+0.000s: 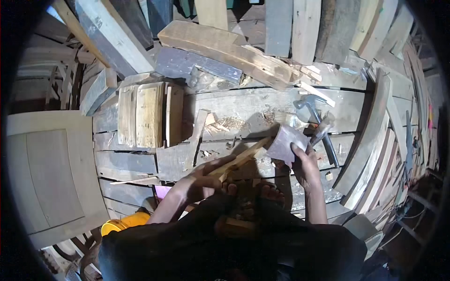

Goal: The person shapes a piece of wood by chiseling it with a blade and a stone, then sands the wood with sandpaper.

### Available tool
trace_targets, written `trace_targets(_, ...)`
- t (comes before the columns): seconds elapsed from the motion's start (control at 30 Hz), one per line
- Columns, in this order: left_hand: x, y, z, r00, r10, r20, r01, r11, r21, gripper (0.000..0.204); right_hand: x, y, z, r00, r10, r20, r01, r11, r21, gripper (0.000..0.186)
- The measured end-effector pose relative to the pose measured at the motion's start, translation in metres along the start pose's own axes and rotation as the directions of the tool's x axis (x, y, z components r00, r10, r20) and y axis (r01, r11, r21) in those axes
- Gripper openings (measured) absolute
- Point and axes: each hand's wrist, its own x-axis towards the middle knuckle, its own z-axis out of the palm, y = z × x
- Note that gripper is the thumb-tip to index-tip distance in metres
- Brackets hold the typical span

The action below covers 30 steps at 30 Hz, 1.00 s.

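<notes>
My left hand (199,183) is closed round the near end of a narrow pale wooden strip (244,157), which slants away to the right. My right hand (305,166) pinches a greyish-pink sheet that looks like sandpaper (283,144) between thumb and fingers. This sheet lies at the strip's far end; I cannot tell whether the two touch. Just beyond my right hand a claw hammer (331,151) rests on the planks, its head pointing away from me. Beside its handle is a short tool with a clear, shiny part (322,130), partly hidden by my hand.
Wood shavings (227,123) litter the plank surface (281,100). Stacked blocks (150,114) stand at the left, near a panelled door (51,173). A thick notched beam (220,47) lies at the back. Curved boards (363,145) line the right. A yellow container (124,223) sits at lower left.
</notes>
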Motion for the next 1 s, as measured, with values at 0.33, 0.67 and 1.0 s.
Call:
trace_targets(0.33,-0.009,-0.001,0.002,0.999,0.026,0.046,-0.052,0.657,0.752,0.123,0.016,-0.008,-0.033,0.966,-0.223,-0.130,0.224,0.975,-0.007,0.031)
trace_targets(0.67,-0.005,-0.004,0.001,0.952,0.306,0.022,-0.166,0.452,0.876,0.084,0.003,0.033,0.017,0.847,-0.227,0.481,0.517,0.564,-0.644,0.034)
trace_targets(1.0,-0.007,0.019,0.024,0.763,0.634,0.127,-0.118,-0.057,0.991,0.029,0.031,0.051,0.023,0.792,-0.202,0.577,0.605,0.396,-0.691,0.048)
